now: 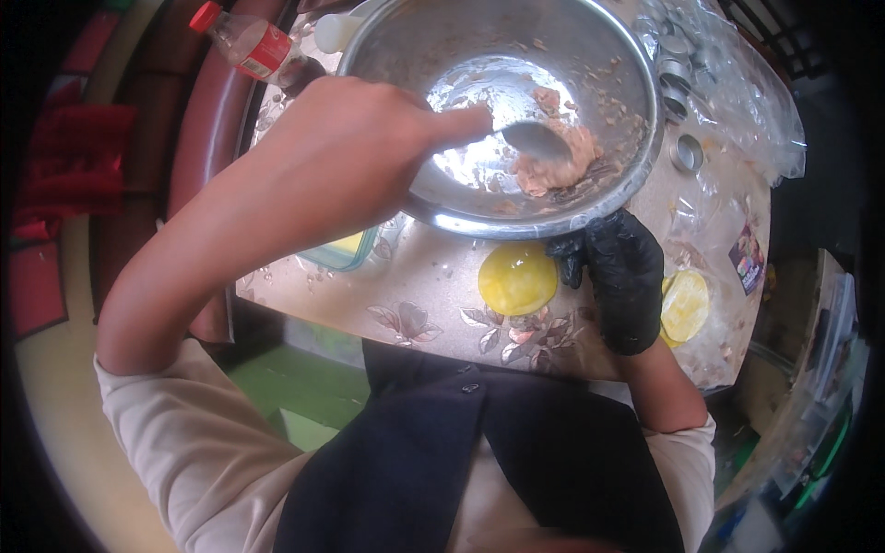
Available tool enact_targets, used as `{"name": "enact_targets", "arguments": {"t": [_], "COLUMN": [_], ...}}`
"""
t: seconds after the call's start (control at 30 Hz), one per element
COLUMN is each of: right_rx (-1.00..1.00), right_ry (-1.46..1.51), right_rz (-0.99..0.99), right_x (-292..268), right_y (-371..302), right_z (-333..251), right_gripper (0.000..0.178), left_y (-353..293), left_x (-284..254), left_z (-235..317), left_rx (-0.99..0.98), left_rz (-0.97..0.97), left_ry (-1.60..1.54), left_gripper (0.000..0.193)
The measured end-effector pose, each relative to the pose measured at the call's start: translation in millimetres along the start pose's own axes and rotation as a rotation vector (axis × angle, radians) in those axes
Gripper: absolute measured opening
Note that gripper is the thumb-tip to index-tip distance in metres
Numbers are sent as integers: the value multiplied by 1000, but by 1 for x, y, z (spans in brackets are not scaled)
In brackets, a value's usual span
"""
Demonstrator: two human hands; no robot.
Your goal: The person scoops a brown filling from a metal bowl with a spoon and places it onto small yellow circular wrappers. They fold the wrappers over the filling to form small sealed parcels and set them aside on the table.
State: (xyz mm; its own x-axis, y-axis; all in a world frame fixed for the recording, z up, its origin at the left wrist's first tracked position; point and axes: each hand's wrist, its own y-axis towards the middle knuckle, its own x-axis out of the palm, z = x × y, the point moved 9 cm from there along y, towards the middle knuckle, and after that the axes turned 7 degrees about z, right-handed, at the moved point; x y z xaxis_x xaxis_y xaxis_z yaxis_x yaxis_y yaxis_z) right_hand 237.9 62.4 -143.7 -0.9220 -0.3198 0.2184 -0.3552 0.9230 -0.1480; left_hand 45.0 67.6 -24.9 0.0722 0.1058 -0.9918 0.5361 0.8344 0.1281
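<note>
My bare left hand point(378, 124) reaches over a large metal mixing bowl point(442, 223), closed round the handle of a metal spoon point(537, 140). The spoon's head rests against a lump of pinkish minced filling point(573, 158) on the bowl's right side. My right hand point(624, 276), in a black glove, is closed at the bowl's near right rim, steadying it; part of the grip is hidden. Just left of the gloved fingers, a round yellow dough wrapper point(517, 279) lies on the table. To the right of that hand are more yellow rounds point(684, 306), dusted pale.
A red-capped plastic bottle point(258, 48) stands at the back left. Part of a green-edged container point(343, 251) shows under my left forearm. Several metal rings point(687, 153) and clear plastic bags point(758, 111) lie at the right. The table point(415, 304) has a flower-patterned cover.
</note>
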Motion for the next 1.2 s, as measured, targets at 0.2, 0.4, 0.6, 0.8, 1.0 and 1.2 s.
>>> {"name": "enact_targets", "arguments": {"t": [0.2,0.4,0.6,0.8,1.0,1.2], "right_rx": [-12,48,70,-11,21,21], "right_ry": [21,34,31,-3,-48,-23], "right_rz": [18,40,25,19,34,43], "right_x": [-4,-6,-3,-1,-4,-6], "right_y": [2,2,3,4,2,1], "right_z": [3,2,1,-6,-1,3], "right_gripper": [15,8,10,14,13,19], "left_y": [9,20,29,31,37,77], "left_x": [14,2,5,30,16,39], "left_z": [15,-16,-29,-27,-41,-72], "left_rx": [77,-148,-106,-85,-117,-115], "left_rz": [-34,76,122,16,59,84], "left_ry": [123,237,219,140,227,113], "left_gripper": [41,45,40,46,44,31]}}
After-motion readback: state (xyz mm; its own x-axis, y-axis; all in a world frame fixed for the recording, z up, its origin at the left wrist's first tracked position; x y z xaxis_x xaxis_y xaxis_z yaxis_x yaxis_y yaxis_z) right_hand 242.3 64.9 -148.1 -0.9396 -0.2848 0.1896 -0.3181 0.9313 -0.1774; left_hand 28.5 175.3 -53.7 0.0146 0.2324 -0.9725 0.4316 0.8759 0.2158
